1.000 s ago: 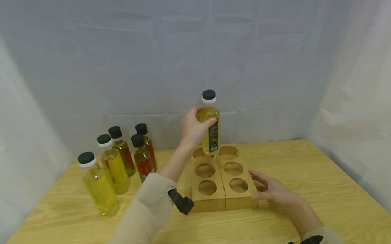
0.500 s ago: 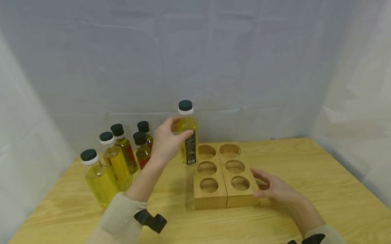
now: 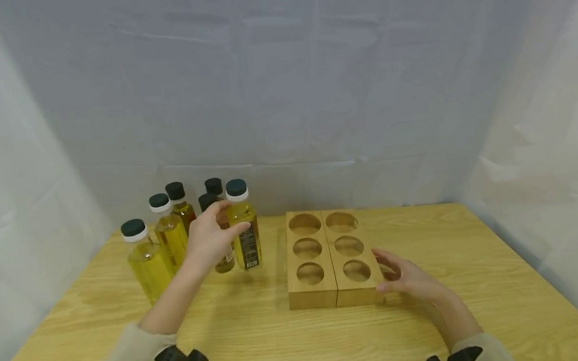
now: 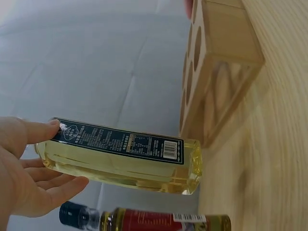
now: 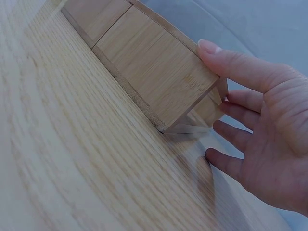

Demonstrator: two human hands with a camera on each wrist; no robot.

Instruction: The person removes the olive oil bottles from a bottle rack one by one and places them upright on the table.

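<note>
Head view: a person's left hand [image 3: 211, 237] curls its thumb and fingers round a tall clear plastic bottle of yellow oil with a black cap [image 3: 244, 228], which stands upright on the pale wooden desk [image 3: 280, 338], long axis vertical, cap up, dark label facing the camera. The bottle sits at the right edge of a cluster of five other capped oil bottles [image 3: 169, 233] at the far left, near but apart from the six-hole bamboo holder block [image 3: 329, 256] to its right. The right hand [image 3: 409, 278], fingers straight and relaxed, rests against the block's near right corner. All six holes appear empty and every bottle stands off the block; the grip has not yet been released.
</note>
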